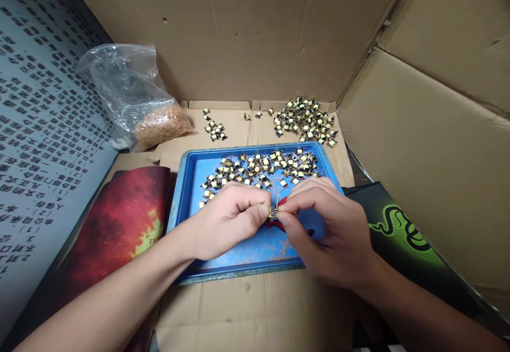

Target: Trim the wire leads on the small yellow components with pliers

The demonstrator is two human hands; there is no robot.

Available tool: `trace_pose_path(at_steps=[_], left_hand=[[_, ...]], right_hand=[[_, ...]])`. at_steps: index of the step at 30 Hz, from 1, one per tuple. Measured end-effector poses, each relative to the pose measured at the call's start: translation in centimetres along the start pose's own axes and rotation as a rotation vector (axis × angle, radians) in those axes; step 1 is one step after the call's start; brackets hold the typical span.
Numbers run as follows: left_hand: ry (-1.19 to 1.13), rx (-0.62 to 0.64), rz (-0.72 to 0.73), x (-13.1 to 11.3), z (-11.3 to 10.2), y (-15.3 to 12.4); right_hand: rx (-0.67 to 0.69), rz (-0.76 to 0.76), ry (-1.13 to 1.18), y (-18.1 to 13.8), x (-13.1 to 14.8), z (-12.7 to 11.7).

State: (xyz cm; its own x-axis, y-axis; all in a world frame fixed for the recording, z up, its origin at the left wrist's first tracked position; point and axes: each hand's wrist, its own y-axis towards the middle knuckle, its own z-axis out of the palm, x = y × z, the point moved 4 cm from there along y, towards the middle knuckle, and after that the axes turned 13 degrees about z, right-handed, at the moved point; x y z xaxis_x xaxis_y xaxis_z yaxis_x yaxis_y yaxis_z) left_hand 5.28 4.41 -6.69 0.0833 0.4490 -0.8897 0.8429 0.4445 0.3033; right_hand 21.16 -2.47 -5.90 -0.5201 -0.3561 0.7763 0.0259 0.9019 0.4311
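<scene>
Between thumb and forefinger, my left hand grips a small transformer coil with metal pins and thin copper wires rising from it. My right hand pinches at the coil's right side, where the fingertips seem closed on its wire. Both hands are over a blue tray. Many similar yellow-and-black coils lie in its far half. Partly hidden beneath my hands is a red-and-black handled tool, whose kind I cannot make out.
A pile of coils sits behind the tray on cardboard, with a smaller group to its left. A clear plastic bag of copper-coloured wire stands at the back left. Printed mats lie left and right. Cardboard walls enclose the space.
</scene>
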Motion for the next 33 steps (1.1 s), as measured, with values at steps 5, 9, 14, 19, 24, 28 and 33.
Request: trace_pose_path(at_steps=[5,9,14,19,24,28,33], left_hand=[[0.067,-0.005,-0.087,0.1,0.1,0.2],[0.186,-0.022,-0.092,0.4,0.1,0.4],[0.276,-0.046,-0.116,0.4,0.1,0.5],[0.162,-0.099,-0.152,0.2,-0.2,0.5],[-0.117,-0.15,-0.107,0.7,-0.2,0.2],[-0.252,-0.164,-0.113,1.0,0.0,0.0],[-0.385,-0.135,-0.117,0.7,0.3,-0.1]], right_hand=[[-0.108,-0.277,-0.302,-0.4,0.4,0.0],[-0.084,-0.336,-0.413,-0.4,0.6,0.2],[-0.075,-0.337,-0.428,-0.4,0.8,0.4],[-0.027,-0.273,-0.315,-0.3,0.3,0.3],[0.017,-0.073,-0.066,-0.1,0.0,0.0],[0.087,0.098,0.127,-0.2,-0.6,0.2],[0.19,0.246,0.286,-0.2,-1.5,0.8]])
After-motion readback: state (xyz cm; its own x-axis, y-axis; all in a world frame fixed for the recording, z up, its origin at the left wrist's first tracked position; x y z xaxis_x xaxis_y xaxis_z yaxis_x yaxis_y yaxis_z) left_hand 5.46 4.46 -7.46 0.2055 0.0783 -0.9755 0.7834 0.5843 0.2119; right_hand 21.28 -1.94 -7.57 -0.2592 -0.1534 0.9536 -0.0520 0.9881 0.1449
